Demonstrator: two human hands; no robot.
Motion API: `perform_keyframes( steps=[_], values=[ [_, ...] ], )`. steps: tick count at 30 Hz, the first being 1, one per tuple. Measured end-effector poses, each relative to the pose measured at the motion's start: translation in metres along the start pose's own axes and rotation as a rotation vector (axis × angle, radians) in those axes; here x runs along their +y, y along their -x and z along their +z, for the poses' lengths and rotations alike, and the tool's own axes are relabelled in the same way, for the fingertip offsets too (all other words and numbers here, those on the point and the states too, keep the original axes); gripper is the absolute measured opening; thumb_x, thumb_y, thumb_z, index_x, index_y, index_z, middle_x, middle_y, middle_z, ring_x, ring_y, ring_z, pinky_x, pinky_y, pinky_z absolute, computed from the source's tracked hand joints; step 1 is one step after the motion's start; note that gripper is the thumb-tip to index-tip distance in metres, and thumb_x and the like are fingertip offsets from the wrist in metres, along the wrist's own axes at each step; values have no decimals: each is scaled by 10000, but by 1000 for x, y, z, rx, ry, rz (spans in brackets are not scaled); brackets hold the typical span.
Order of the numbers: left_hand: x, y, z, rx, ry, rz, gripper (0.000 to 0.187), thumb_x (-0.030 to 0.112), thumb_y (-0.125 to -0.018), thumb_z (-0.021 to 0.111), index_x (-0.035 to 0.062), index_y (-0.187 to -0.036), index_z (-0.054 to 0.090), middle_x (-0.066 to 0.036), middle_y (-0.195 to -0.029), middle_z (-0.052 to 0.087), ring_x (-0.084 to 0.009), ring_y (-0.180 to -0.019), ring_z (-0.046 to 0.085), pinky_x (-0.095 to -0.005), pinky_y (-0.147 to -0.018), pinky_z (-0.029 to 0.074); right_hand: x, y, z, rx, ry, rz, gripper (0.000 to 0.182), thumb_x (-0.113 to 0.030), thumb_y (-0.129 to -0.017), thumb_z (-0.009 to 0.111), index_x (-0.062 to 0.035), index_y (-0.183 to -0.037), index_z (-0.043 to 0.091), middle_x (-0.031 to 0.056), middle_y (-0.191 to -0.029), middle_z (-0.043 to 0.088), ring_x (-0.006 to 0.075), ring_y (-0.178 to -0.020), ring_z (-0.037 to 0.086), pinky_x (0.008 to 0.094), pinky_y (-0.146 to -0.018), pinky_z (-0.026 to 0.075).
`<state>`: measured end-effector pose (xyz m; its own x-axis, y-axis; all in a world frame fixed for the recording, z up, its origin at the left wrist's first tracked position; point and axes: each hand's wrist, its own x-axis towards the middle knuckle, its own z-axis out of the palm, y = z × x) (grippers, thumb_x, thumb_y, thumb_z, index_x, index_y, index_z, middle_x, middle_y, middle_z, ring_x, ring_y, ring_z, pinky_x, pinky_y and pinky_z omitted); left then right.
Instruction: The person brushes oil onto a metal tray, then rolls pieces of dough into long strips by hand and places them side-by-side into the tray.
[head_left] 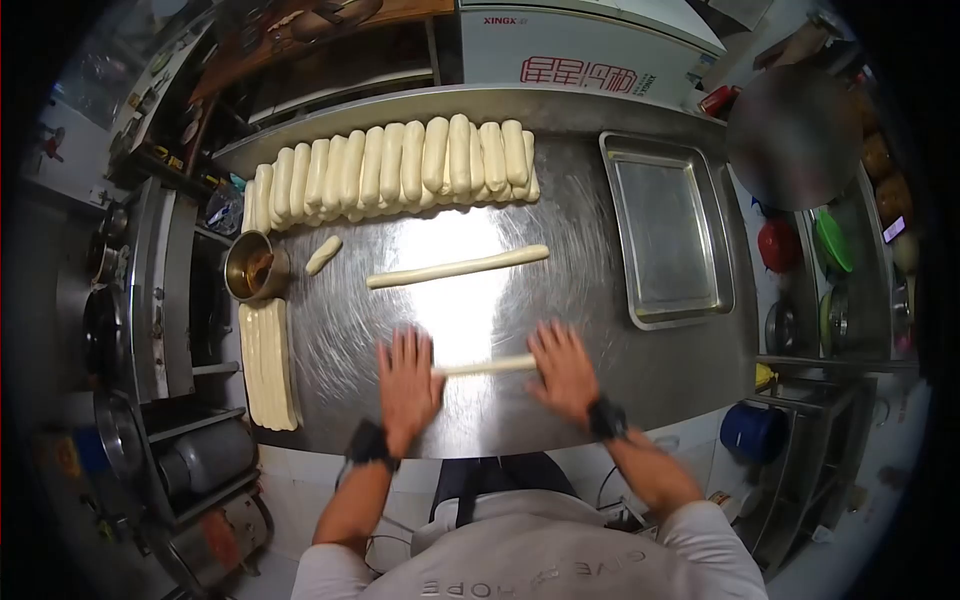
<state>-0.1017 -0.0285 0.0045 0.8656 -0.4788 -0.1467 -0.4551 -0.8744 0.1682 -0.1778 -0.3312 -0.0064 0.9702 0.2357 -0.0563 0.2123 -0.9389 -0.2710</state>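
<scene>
A thin dough rope (487, 367) lies across the near part of the metal table. My left hand (408, 385) rests palm down over its left end, fingers stretched forward. Over the right end, my right hand (563, 368) is flat as well, with its fingers extended. Both palms hide the rope's tips. Farther back, a longer dough rope (458, 267) lies at a slight slant, touched by neither hand. A short dough piece (323, 255) sits to the left, beside a metal pot (256, 266) with amber liquid and something brown inside.
Along the table's back edge stands a long stacked row of dough rolls (390, 165). An oiled-looking metal tray (665, 230) occupies the right side. Flat dough strips (268, 367) lie at the left edge. The steel table (560, 300) has a raised rim at the back.
</scene>
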Motion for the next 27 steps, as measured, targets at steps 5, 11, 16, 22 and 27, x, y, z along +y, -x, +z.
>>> perform_keyframes(
  steps=[5, 11, 16, 22, 27],
  values=[
    [17, 70, 28, -21, 39, -47, 832, 478, -916, 620, -54, -1518, 402, -410, -1592, 193, -569, -1502, 125, -688, -1209, 47, -12, 36, 3, -101, -75, 10, 876, -482, -828, 749, -26, -1507, 435, 294, -1582, 336, 459, -1491, 289, 585, -1236, 196],
    [-47, -62, -14, 213, -57, -262, 781, 444, -956, 598, -8, -1549, 367, -377, -1580, 262, -524, -1492, 204, -648, -1205, 126, 35, -93, -24, 114, -65, 54, 826, -444, -811, 789, -31, -1467, 503, 274, -1537, 405, 405, -1456, 363, 528, -1213, 275],
    [-61, -32, -26, 207, 154, -99, 601, 299, -908, 726, 43, -1417, 533, -254, -1321, 523, -434, -1211, 495, -538, -999, 390, 38, -69, -40, 122, -153, 22, 622, -230, -794, 833, -48, -1339, 593, 175, -1316, 571, 346, -1247, 535, 476, -1063, 420],
    [-79, -64, -17, 314, 383, -13, 234, 146, -896, 727, 44, -1100, 675, -122, -1009, 614, -345, -912, 604, -462, -779, 488, 49, -111, -40, 250, -205, 27, 268, -123, -822, 795, -36, -1057, 698, 97, -1058, 641, 300, -989, 620, 415, -839, 528],
    [-89, -90, -16, 447, 445, -152, 196, 105, -884, 736, 25, -1047, 663, -143, -971, 610, -370, -849, 614, -464, -749, 502, 57, -150, -27, 405, -206, 90, 269, -121, -815, 798, -33, -1043, 686, 101, -1046, 632, 314, -957, 613, 424, -814, 530]
  ],
)
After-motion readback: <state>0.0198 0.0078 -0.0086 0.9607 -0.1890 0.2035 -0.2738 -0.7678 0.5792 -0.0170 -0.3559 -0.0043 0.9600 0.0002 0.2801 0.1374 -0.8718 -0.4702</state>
